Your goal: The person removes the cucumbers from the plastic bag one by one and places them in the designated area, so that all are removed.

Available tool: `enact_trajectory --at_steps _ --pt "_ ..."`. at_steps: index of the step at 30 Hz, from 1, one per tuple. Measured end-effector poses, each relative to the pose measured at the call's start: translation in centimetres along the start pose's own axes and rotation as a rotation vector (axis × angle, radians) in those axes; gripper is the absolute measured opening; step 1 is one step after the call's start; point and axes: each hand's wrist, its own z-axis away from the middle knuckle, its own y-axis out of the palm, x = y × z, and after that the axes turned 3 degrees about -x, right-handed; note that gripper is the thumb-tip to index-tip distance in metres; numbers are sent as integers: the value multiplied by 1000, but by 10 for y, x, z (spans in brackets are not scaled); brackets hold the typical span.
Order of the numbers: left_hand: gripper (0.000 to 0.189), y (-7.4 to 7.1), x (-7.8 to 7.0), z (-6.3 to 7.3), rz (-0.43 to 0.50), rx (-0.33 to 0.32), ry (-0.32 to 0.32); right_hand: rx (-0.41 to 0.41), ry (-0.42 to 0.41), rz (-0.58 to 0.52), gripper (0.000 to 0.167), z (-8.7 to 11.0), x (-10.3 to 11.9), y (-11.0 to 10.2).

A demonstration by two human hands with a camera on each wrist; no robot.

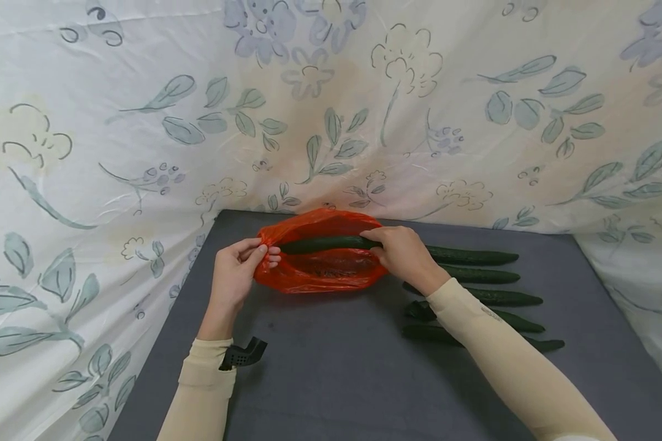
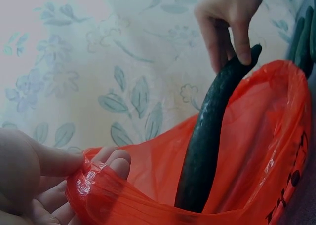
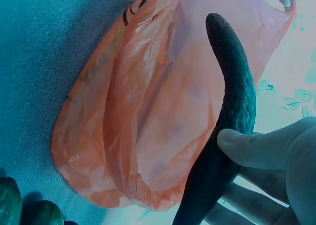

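Note:
In the head view a red plastic bag (image 1: 309,283) lies on its side near the back of the table, its mouth spread wide. My left hand (image 1: 233,275) pinches the bag's left rim between thumb and fingers. A dark green cucumber (image 1: 325,244) spans the mouth, and my right hand (image 1: 405,254) grips it near its right end. From the left wrist, the cucumber (image 2: 200,151) slants down into the bag, its lower end hidden behind the near rim. The right wrist view shows my thumb pressed on the cucumber (image 3: 238,87), fingers behind it.
Several more cucumbers (image 1: 507,298) lie side by side on the grey table (image 1: 331,380), right of the bag and partly under my right forearm. Flower-printed cloth (image 1: 320,122) hangs behind and at both sides. A black strap mount (image 1: 245,353) sits on my left wrist.

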Motion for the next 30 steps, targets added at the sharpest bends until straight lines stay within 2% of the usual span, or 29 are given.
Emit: enact_trajectory --at_steps 8,14,30 --pt "31 1 0 2 4 -4 -10 -38 -21 -10 44 13 -3 -9" --pt "31 0 1 1 16 2 6 -72 -33 -20 43 20 -7 -13" --pt "29 -2 2 1 26 1 11 -68 -20 -51 46 43 -13 -25"
